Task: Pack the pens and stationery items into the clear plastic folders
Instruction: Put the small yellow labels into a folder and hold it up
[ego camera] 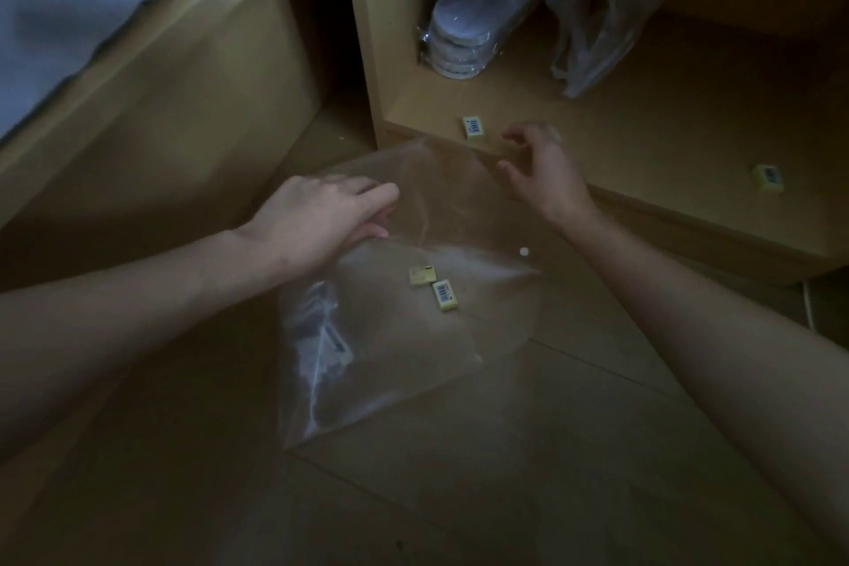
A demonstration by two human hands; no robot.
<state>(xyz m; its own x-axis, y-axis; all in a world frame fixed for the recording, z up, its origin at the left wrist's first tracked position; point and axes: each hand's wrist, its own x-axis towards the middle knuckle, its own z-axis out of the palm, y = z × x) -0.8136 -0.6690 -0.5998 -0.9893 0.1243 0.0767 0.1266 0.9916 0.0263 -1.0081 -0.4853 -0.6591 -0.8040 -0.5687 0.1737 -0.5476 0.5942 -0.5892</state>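
A clear plastic folder (pixel 404 335) with a white snap button hangs over the wooden floor. My left hand (pixel 321 216) grips its upper left edge and holds the flap up. Inside lie two small yellow barcode-labelled erasers (pixel 434 285) and some blurred items at the lower left. My right hand (pixel 537 170) hovers with spread, loosely curled fingers above the folder's far edge, holding nothing. One more yellow eraser (pixel 473 126) lies on the low shelf just left of that hand, and another yellow eraser (pixel 768 177) lies farther right.
The low wooden shelf (pixel 643 142) also carries a wrapped stack of round white discs (pixel 464 41) and a crumpled plastic bag (pixel 592 37) at the back. A wooden bed frame (pixel 161 74) slants along the left. The scene is dim.
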